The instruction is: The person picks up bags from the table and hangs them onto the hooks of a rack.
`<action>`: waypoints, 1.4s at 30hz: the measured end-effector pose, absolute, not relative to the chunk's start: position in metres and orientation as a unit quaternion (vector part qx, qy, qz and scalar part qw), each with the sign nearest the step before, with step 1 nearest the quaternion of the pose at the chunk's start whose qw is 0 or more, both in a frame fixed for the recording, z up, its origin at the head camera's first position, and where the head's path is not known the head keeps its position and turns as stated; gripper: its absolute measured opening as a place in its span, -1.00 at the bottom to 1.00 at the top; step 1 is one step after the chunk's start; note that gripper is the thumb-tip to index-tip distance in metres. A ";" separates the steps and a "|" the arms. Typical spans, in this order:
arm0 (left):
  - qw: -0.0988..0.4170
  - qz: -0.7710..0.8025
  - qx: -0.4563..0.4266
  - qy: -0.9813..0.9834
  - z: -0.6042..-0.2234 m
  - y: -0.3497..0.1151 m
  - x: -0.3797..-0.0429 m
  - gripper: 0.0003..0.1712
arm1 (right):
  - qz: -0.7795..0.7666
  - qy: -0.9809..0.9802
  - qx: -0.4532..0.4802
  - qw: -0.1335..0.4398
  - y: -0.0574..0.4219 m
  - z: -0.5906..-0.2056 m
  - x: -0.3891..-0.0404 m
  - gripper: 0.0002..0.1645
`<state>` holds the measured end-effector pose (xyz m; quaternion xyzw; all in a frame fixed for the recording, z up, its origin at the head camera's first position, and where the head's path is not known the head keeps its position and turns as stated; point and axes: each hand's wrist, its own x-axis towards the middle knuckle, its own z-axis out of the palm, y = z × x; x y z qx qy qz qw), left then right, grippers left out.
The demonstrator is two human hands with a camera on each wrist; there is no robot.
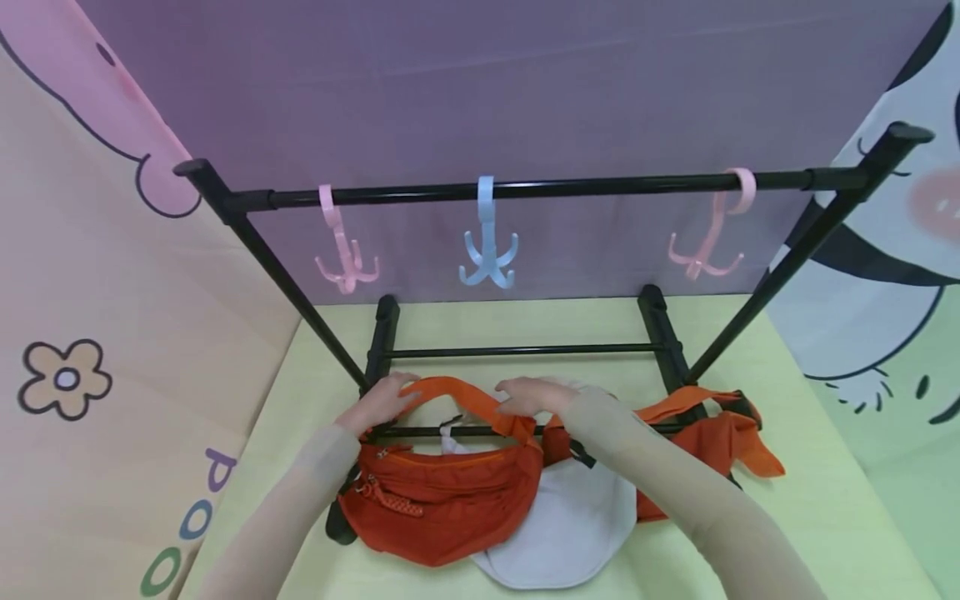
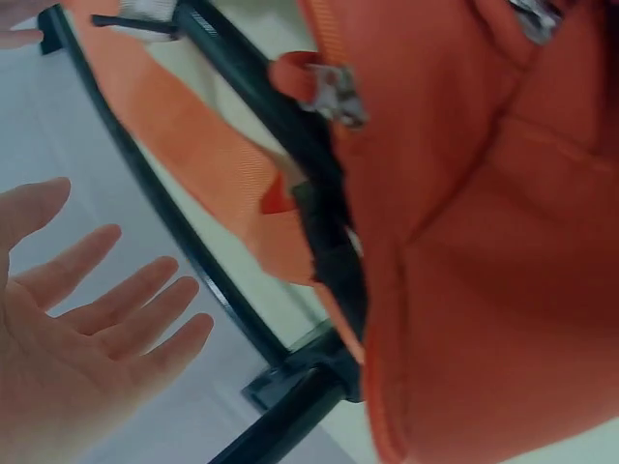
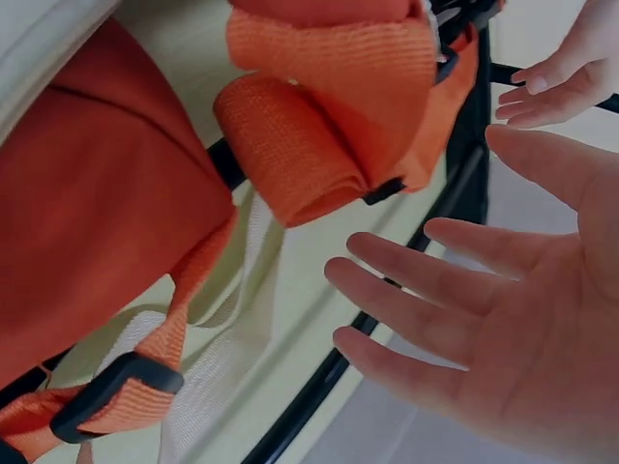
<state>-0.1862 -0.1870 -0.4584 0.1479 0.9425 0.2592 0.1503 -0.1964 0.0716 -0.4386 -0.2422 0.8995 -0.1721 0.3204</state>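
An orange-red waist bag [image 1: 450, 508] lies at the front of the rack, its orange strap [image 1: 457, 392] arched up behind it. My left hand [image 1: 381, 403] is by the strap's left end; the left wrist view shows that hand [image 2: 106, 338] with fingers spread and nothing held. Near the strap's right side is my right hand [image 1: 534, 395]. In the right wrist view, this hand [image 3: 503, 300] has extended, parted fingers and holds nothing. A white bag [image 1: 577, 533] lies partly beneath the waist bag. Another orange-red bag [image 1: 697, 454] is partly hidden behind my right forearm.
A black rack [image 1: 420, 193] stands over the pale tabletop [image 1: 795, 517], with low crossbars near the bags. From its top bar hang a pink hook [image 1: 347, 250], a blue hook [image 1: 487, 242] and another pink hook [image 1: 712, 233]. Printed cloth walls [image 1: 120, 467] enclose the sides.
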 end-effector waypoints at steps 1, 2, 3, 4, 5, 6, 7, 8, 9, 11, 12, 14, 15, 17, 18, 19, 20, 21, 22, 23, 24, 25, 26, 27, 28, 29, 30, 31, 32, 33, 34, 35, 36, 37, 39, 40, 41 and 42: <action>0.157 0.253 0.142 0.944 -0.461 -0.187 -0.188 -0.54 | -0.168 0.899 -0.238 0.325 0.070 -0.441 -0.198 -0.41; 0.161 0.248 0.139 0.945 -0.463 -0.187 -0.189 -0.54 | -0.169 0.899 -0.233 0.331 0.069 -0.443 -0.200 -0.41; 0.164 0.241 0.136 0.947 -0.465 -0.188 -0.191 -0.54 | -0.168 0.898 -0.228 0.337 0.068 -0.446 -0.201 -0.40; 0.166 0.235 0.135 0.948 -0.468 -0.188 -0.192 -0.54 | -0.167 0.897 -0.226 0.340 0.067 -0.448 -0.202 -0.40; 0.168 0.231 0.132 0.949 -0.470 -0.189 -0.193 -0.55 | -0.165 0.898 -0.221 0.344 0.065 -0.450 -0.204 -0.39; 0.170 0.229 0.128 0.950 -0.471 -0.189 -0.194 -0.54 | -0.161 0.899 -0.219 0.345 0.064 -0.452 -0.204 -0.39; 0.172 0.228 0.126 0.950 -0.473 -0.189 -0.195 -0.54 | -0.159 0.899 -0.215 0.346 0.063 -0.453 -0.205 -0.38; 0.172 0.224 0.126 0.951 -0.475 -0.190 -0.196 -0.55 | -0.157 0.900 -0.212 0.347 0.062 -0.454 -0.205 -0.38; 0.175 0.223 0.124 0.951 -0.477 -0.190 -0.197 -0.55 | -0.154 0.901 -0.209 0.347 0.060 -0.455 -0.205 -0.39; 0.179 0.219 0.122 0.951 -0.480 -0.191 -0.199 -0.54 | -0.145 0.904 -0.206 0.345 0.058 -0.455 -0.204 -0.40; 0.181 0.216 0.122 0.952 -0.481 -0.192 -0.200 -0.54 | -0.142 0.905 -0.204 0.344 0.056 -0.455 -0.204 -0.42; 0.187 0.212 0.119 0.952 -0.483 -0.192 -0.201 -0.53 | -0.140 0.907 -0.191 0.349 0.053 -0.454 -0.204 -0.45; 0.188 0.209 0.119 0.952 -0.484 -0.193 -0.202 -0.53 | -0.138 0.907 -0.187 0.351 0.052 -0.455 -0.204 -0.49; 0.193 0.201 0.117 0.953 -0.486 -0.193 -0.203 -0.52 | -0.133 0.907 -0.186 0.353 0.049 -0.469 -0.213 -0.58; 0.195 0.198 0.116 0.954 -0.486 -0.193 -0.204 -0.51 | -0.127 0.909 -0.200 0.343 0.049 -0.474 -0.215 -0.62; 0.199 0.194 0.114 0.954 -0.487 -0.193 -0.204 -0.50 | -0.129 0.906 -0.223 0.336 0.050 -0.495 -0.226 -0.69; 0.202 0.190 0.111 0.954 -0.487 -0.193 -0.205 -0.49 | -0.130 0.903 -0.252 0.324 0.052 -0.521 -0.239 -0.76; 0.204 0.184 0.110 0.955 -0.488 -0.193 -0.205 -0.49 | -0.132 0.900 -0.277 0.310 0.054 -0.549 -0.253 -0.79; 0.208 0.179 0.107 0.956 -0.489 -0.193 -0.205 -0.48 | -0.136 0.896 -0.302 0.296 0.056 -0.577 -0.267 -0.80; 0.210 0.176 0.104 0.956 -0.489 -0.193 -0.205 -0.48 | -0.136 0.894 -0.306 0.297 0.056 -0.595 -0.276 -0.80; 0.213 0.173 0.102 0.956 -0.489 -0.194 -0.205 -0.48 | -0.137 0.894 -0.307 0.296 0.056 -0.609 -0.282 -0.80; 0.215 0.171 0.099 0.957 -0.490 -0.194 -0.205 -0.48 | -0.149 0.887 -0.318 0.299 0.057 -0.625 -0.290 -0.78; 0.216 0.170 0.096 0.957 -0.490 -0.194 -0.205 -0.49 | -0.147 0.891 -0.305 0.303 0.055 -0.617 -0.286 -0.77; 0.217 0.170 0.095 0.957 -0.490 -0.194 -0.205 -0.49 | -0.143 0.894 -0.281 0.318 0.052 -0.601 -0.279 -0.75; 0.218 0.171 0.091 0.956 -0.491 -0.194 -0.205 -0.49 | -0.142 0.897 -0.261 0.328 0.049 -0.580 -0.270 -0.72; 0.218 0.174 0.089 0.956 -0.491 -0.194 -0.205 -0.49 | -0.141 0.899 -0.245 0.335 0.046 -0.557 -0.259 -0.68; 0.218 0.177 0.084 0.956 -0.491 -0.194 -0.205 -0.49 | -0.144 0.900 -0.245 0.330 0.045 -0.537 -0.250 -0.66; 0.217 0.182 0.080 0.956 -0.491 -0.194 -0.205 -0.48 | -0.150 0.900 -0.248 0.326 0.045 -0.516 -0.240 -0.64; 0.216 0.186 0.077 0.956 -0.491 -0.195 -0.205 -0.48 | -0.144 0.904 -0.230 0.329 0.043 -0.496 -0.231 -0.60; 0.212 0.189 0.075 0.956 -0.491 -0.195 -0.206 -0.47 | -0.148 0.905 -0.228 0.328 0.042 -0.483 -0.224 -0.60; 0.208 0.194 0.072 0.956 -0.491 -0.195 -0.206 -0.46 | -0.154 0.905 -0.236 0.319 0.044 -0.474 -0.219 -0.59; 0.204 0.197 0.072 0.956 -0.491 -0.195 -0.206 -0.45 | -0.155 0.905 -0.241 0.313 0.045 -0.466 -0.215 -0.60; 0.199 0.200 0.072 0.957 -0.490 -0.195 -0.206 -0.44 | -0.154 0.906 -0.242 0.311 0.045 -0.460 -0.211 -0.61; 0.192 0.203 0.075 0.957 -0.489 -0.195 -0.206 -0.44 | -0.159 0.906 -0.244 0.308 0.046 -0.457 -0.209 -0.62; 0.182 0.206 0.080 0.958 -0.488 -0.195 -0.207 -0.44 | -0.161 0.907 -0.245 0.304 0.047 -0.454 -0.208 -0.64; 0.177 0.206 0.082 0.959 -0.487 -0.196 -0.206 -0.45 | -0.164 0.907 -0.242 0.304 0.047 -0.453 -0.208 -0.64; 0.173 0.207 0.085 0.959 -0.486 -0.196 -0.206 -0.45 | -0.168 0.908 -0.239 0.302 0.047 -0.452 -0.209 -0.66; 0.170 0.208 0.088 0.959 -0.484 -0.196 -0.205 -0.46 | -0.169 0.909 -0.236 0.299 0.047 -0.452 -0.209 -0.68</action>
